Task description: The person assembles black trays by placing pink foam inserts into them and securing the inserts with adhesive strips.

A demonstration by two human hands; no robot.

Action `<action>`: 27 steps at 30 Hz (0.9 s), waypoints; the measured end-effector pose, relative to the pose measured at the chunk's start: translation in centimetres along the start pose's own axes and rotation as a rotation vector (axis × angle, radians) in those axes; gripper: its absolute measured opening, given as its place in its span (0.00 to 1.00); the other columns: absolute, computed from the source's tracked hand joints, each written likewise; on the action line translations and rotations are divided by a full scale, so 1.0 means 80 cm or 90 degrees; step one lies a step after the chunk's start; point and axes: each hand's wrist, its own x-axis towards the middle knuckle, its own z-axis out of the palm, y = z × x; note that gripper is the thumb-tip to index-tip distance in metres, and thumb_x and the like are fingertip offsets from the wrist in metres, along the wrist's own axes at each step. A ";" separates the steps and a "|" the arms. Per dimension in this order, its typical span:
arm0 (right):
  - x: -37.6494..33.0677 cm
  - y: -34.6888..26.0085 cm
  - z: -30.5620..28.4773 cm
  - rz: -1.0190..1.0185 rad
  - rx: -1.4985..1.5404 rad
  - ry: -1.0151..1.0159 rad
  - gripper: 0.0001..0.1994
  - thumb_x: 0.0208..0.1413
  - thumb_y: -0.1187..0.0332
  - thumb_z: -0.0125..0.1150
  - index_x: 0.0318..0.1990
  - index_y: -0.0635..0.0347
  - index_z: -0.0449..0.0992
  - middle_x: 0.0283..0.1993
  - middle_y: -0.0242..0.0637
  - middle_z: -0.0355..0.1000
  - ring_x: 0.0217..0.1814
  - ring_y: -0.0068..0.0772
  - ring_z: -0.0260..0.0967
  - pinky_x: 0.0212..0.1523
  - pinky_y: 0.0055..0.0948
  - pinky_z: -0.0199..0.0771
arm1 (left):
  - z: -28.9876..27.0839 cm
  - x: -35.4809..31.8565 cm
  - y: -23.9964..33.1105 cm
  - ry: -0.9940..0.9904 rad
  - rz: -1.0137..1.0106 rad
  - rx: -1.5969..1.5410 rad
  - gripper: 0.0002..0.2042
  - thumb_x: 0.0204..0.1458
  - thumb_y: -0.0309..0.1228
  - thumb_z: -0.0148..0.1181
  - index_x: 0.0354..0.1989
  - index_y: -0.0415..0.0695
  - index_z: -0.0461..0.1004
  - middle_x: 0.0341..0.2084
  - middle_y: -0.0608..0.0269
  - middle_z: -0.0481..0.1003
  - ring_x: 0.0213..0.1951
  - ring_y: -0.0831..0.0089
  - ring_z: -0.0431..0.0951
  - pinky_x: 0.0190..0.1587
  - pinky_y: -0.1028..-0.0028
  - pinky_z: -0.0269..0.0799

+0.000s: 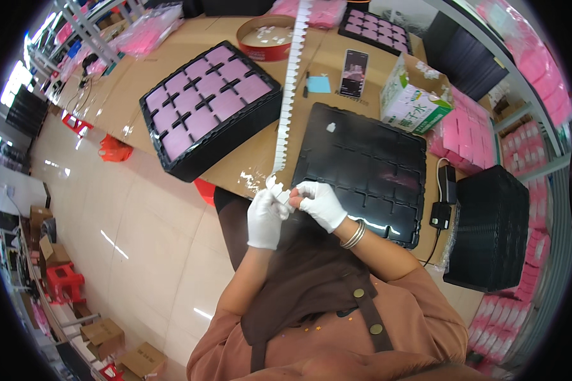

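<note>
A long white strip (pixel 287 105) with notched edges runs from the far side of the table toward me, and its near end curls at my fingers. My left hand (pixel 264 221), in a white glove, is closed on that curled end. From the other side, my right hand (pixel 323 206) pinches the strip's tip; its glove leaves the thumb and fingertip bare. Just beyond my right hand lies a black moulded tray (pixel 368 143) with shallow compartments and a small white piece on it. To the left stands a deep black tray stack (pixel 235 134) with pink sheets in its top compartments.
A red round tin (pixel 267 53) holds white scraps at the back. Near it lie a phone (pixel 354 73), a blue note pad (pixel 319 84) and a black pen (pixel 307 84). An open carton (pixel 397 101), power adapters (pixel 440 214) and stacked black trays (pixel 489 232) stand right.
</note>
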 end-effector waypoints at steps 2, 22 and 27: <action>-0.006 0.001 -0.008 0.002 -0.013 0.031 0.04 0.50 0.74 0.63 0.33 0.64 0.75 0.29 0.28 0.72 0.32 0.15 0.66 0.36 0.19 0.68 | 0.014 -0.003 0.022 -0.061 -0.290 -0.271 0.14 0.58 0.36 0.52 0.47 0.41 0.66 0.28 0.67 0.70 0.22 0.79 0.68 0.20 0.82 0.61; -0.008 -0.040 -0.404 0.271 -0.770 0.388 0.08 0.33 0.69 0.68 0.26 0.57 0.80 0.32 0.44 0.76 0.38 0.41 0.73 0.40 0.37 0.73 | 0.048 0.009 0.004 0.035 -0.003 0.106 0.08 0.56 0.33 0.57 0.34 0.40 0.73 0.22 0.66 0.72 0.17 0.83 0.67 0.18 0.83 0.59; -0.023 -0.085 -0.256 -0.045 -0.846 0.456 0.18 0.34 0.68 0.72 0.38 0.56 0.77 0.40 0.43 0.71 0.45 0.45 0.69 0.44 0.38 0.72 | 0.049 0.003 -0.004 0.028 0.024 0.155 0.07 0.56 0.31 0.55 0.32 0.39 0.73 0.16 0.69 0.67 0.16 0.84 0.66 0.19 0.83 0.59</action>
